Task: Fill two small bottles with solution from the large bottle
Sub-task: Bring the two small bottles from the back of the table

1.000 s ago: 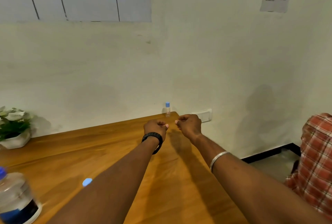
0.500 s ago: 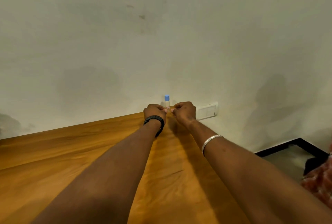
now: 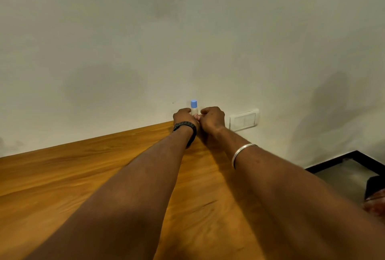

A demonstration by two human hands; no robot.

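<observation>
A small clear bottle with a blue cap (image 3: 194, 107) stands upright at the far corner of the wooden table (image 3: 83, 172), against the wall. My left hand (image 3: 184, 117), with a black band on its wrist, and my right hand (image 3: 212, 119), with a silver bangle, sit on either side of the bottle with fingers curled in. Their fingertips meet in front of the bottle's lower part and hide it. I cannot tell whether either hand touches the bottle. The large bottle and a second small bottle are out of view.
A white wall switch plate (image 3: 244, 119) sits just right of the table corner. The table's right edge drops to a grey floor with a black skirting (image 3: 343, 161). A bit of red checked cloth (image 3: 375, 205) shows at the right edge.
Both arms have stretched forward, so the curled hands now flank the small bottle at the far corner. The view has swung right; the large bottle, loose blue cap and plant have left the frame.
</observation>
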